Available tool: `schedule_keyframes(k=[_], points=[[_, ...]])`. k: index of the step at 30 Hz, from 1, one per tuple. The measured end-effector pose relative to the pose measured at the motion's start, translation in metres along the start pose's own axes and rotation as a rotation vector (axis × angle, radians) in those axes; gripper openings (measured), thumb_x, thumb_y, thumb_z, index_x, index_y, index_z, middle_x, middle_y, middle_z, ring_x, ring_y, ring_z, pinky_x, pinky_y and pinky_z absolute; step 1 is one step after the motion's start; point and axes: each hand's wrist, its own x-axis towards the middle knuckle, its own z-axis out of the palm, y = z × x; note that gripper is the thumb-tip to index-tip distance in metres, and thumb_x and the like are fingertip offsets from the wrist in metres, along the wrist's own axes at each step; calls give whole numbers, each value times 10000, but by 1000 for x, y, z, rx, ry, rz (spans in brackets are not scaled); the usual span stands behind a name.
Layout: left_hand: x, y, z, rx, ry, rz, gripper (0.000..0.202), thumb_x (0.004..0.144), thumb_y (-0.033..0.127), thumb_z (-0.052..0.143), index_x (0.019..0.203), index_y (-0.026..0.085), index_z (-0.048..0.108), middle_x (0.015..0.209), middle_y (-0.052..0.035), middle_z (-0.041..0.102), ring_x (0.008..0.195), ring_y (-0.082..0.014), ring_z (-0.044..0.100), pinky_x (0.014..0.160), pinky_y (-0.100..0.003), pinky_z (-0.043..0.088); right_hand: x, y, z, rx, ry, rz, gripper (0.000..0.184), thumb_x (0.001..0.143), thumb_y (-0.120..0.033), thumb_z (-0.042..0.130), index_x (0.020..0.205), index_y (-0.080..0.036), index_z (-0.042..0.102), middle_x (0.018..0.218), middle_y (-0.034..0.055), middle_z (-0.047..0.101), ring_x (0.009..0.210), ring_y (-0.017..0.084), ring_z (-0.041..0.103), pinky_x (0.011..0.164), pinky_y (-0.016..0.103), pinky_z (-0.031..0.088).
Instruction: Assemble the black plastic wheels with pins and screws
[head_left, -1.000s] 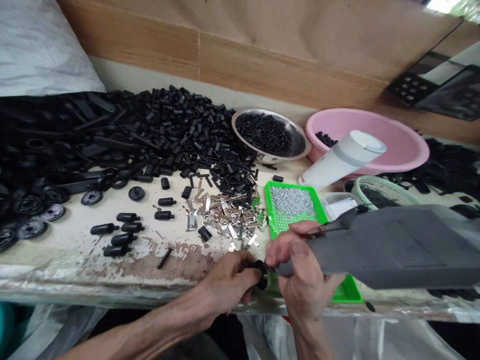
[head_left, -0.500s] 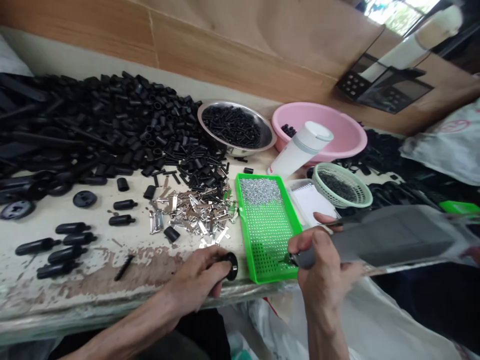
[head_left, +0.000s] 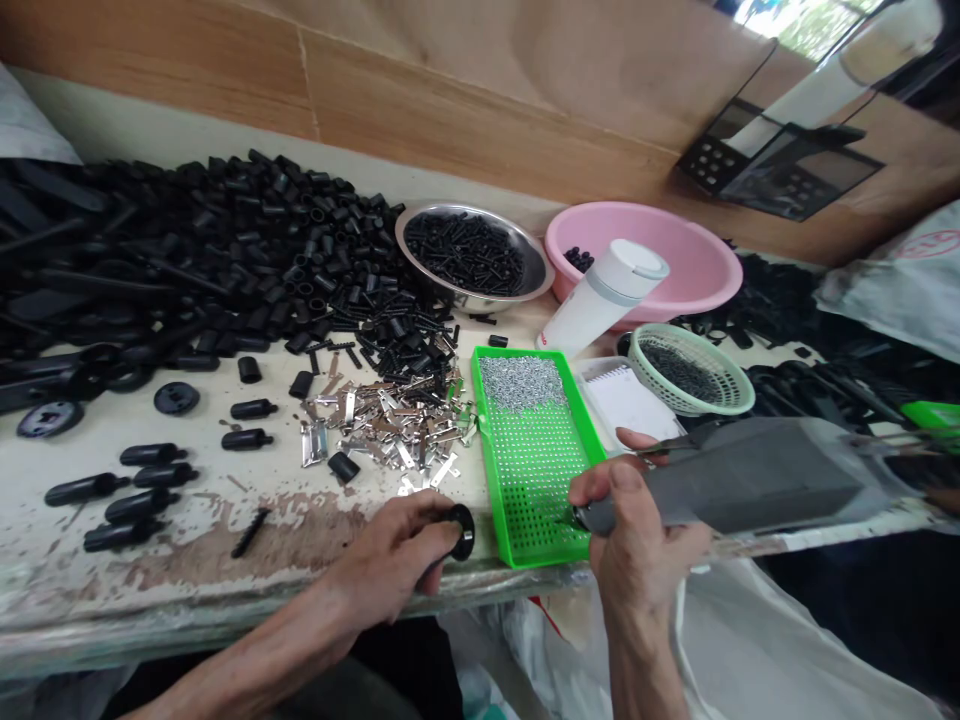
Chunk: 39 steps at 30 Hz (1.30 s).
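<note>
Black disc [head_left: 463, 532], closed firmly in the left grip [head_left: 386, 555], its face apparently turned right toward the small tool [head_left: 596, 517] pinched in the right grip [head_left: 637, 525].

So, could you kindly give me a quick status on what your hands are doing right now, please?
Left hand gripping black round part. Right hand gripping grey power tool. Tool tip over green perforated tray.

Stained white workbench [head_left: 172, 570]: black plastic tubes [head_left: 247, 270], steel bowl [head_left: 472, 255], pink basin [head_left: 645, 260], green tray [head_left: 532, 460], silver metal clips [head_left: 382, 425]
</note>
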Motion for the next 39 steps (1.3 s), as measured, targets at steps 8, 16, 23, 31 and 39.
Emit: schedule_keyframes(k=[8,16,23,31,39], points=[[0,-2,0,5,-12,-7,329,833,465,513,982,185,599,531,66,500,382,-55,300,347,-165,226,-6,1,-3,-33,-13,2,301,805,-294,686,1054,-157,589,535,-81,573,430,120,544,530,282,433],[-2,5,0,-24,-9,-35,251,835,409,505,929,191,585,525,67,489,393,-61,301,352,-169,218,4,-22,4,64,-43,4,271,790,-237,683,1038,-145,626,537,-68,561,430,122,535,476,275,428],[-2,5,-1,-92,6,-34,195,821,379,503,845,196,568,511,59,486,408,-75,320,350,-179,218,-18,-52,37,374,-236,142,268,775,-313,664,1002,-178,617,503,-64,538,397,115,479,388,256,419],[1,0,-2,-114,-17,19,205,820,377,496,851,192,578,513,57,481,394,-69,326,339,-172,217,-43,-39,54,334,-288,215,228,815,-285,622,1029,-213,589,545,-74,523,443,112,507,451,266,434],[1,1,-3,-103,-25,32,223,827,377,500,865,183,602,523,56,470,391,-68,323,326,-170,225,-44,-36,57,292,-288,227,247,800,-292,631,1029,-218,575,539,-81,524,431,109,474,442,270,408]])
